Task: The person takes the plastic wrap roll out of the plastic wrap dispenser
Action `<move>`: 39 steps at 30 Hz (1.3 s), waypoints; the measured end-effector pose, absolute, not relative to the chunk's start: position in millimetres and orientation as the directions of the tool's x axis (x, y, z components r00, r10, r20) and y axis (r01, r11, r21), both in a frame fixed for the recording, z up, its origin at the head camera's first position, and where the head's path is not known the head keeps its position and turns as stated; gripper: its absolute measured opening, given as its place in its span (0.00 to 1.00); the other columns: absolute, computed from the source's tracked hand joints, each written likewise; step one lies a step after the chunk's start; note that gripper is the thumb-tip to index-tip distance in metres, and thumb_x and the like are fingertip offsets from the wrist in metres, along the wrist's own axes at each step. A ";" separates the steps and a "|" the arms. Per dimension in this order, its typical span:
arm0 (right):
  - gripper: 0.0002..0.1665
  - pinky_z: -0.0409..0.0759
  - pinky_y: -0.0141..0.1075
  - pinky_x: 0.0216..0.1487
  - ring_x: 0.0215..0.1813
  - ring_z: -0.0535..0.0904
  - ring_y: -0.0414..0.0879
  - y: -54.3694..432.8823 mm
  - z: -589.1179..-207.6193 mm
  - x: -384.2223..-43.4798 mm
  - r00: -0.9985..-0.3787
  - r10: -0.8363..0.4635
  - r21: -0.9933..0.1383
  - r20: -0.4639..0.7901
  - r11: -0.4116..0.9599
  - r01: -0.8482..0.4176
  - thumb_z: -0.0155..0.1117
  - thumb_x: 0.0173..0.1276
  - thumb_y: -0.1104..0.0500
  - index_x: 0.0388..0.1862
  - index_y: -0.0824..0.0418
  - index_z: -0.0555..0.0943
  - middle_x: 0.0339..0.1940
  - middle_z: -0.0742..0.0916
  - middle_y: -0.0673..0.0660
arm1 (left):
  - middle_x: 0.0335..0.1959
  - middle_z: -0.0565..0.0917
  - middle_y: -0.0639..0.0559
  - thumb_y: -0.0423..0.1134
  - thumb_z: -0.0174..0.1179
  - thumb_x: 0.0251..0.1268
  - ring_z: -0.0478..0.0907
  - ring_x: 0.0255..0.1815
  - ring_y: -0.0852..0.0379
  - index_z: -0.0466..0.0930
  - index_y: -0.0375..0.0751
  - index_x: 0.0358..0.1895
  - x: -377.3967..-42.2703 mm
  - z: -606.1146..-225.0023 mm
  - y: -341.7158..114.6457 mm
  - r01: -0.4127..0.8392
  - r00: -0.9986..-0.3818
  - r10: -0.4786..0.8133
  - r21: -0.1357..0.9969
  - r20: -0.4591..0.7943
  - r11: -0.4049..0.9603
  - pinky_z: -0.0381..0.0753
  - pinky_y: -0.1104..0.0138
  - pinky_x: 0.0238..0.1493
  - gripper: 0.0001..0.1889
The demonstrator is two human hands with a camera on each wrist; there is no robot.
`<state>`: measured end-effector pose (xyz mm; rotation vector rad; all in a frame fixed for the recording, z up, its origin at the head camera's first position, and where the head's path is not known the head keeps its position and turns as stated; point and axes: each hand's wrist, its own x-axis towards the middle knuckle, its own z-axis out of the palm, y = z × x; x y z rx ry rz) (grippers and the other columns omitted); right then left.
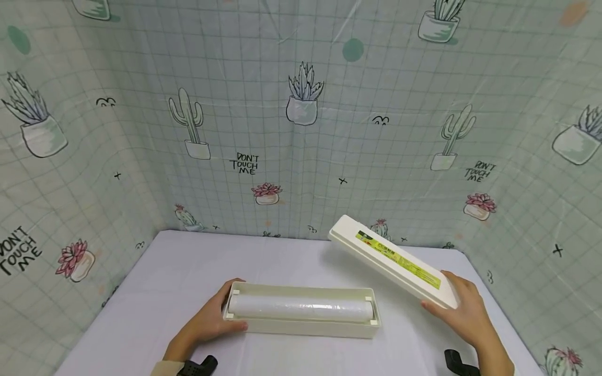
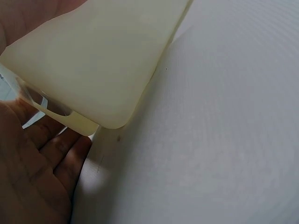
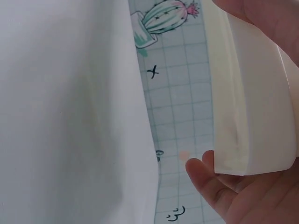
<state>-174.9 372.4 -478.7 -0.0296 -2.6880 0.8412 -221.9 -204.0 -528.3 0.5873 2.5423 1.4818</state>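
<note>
A long cream plastic wrap box (image 1: 310, 328) sits lidless at the front middle of the table, with a shiny roll of plastic wrap (image 1: 301, 308) lying lengthwise in it. My left hand (image 1: 211, 316) grips the box's left end, thumb along the front wall and fingers at the back. In the left wrist view, the box wall (image 2: 98, 60) shows a cut-out at that end near the fingers (image 2: 60, 149). To the right, my right hand (image 1: 463, 308) holds the white lid (image 1: 376, 258) by its lower right end. The lid slants up to the left, its yellow-green label facing up; its hollow underside (image 3: 229, 102) shows in the right wrist view.
A white cloth covers the table (image 1: 197, 261). Behind it and along both sides hangs a gridded curtain (image 1: 291, 146) printed with cacti, close to the table's edges. A black wrist strap (image 1: 199, 365) sits on the left wrist, and another black device (image 1: 461, 363) on the right.
</note>
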 end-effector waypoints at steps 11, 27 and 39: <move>0.52 0.60 0.50 0.48 0.58 0.68 0.64 390.2 -481.6 -165.2 -0.928 0.166 -0.564 0.332 0.824 -0.054 0.84 0.52 0.45 0.71 0.64 0.72 0.62 0.77 0.73 | 0.65 0.77 0.43 0.43 0.79 0.48 0.75 0.54 0.55 0.61 0.42 0.75 -221.8 -529.8 -205.5 0.276 -0.910 0.405 0.857 0.088 0.435 0.76 0.61 0.53 0.50; 0.51 0.59 0.37 0.47 0.51 0.67 0.57 412.9 -487.7 -159.1 -0.900 0.213 -0.571 0.381 0.819 -0.048 0.85 0.51 0.50 0.69 0.69 0.73 0.60 0.78 0.75 | 0.65 0.77 0.45 0.44 0.80 0.48 0.75 0.55 0.55 0.61 0.43 0.75 -221.9 -532.4 -205.3 0.270 -0.913 0.401 0.854 0.080 0.445 0.76 0.60 0.55 0.50; 0.55 0.60 0.36 0.44 0.49 0.70 0.54 425.6 -489.0 -154.7 -0.893 0.243 -0.563 0.380 0.826 -0.014 0.85 0.51 0.49 0.71 0.74 0.71 0.60 0.78 0.79 | 0.65 0.77 0.44 0.44 0.80 0.47 0.76 0.55 0.54 0.61 0.42 0.75 -222.2 -530.5 -204.8 0.277 -0.911 0.404 0.852 0.086 0.444 0.76 0.59 0.54 0.51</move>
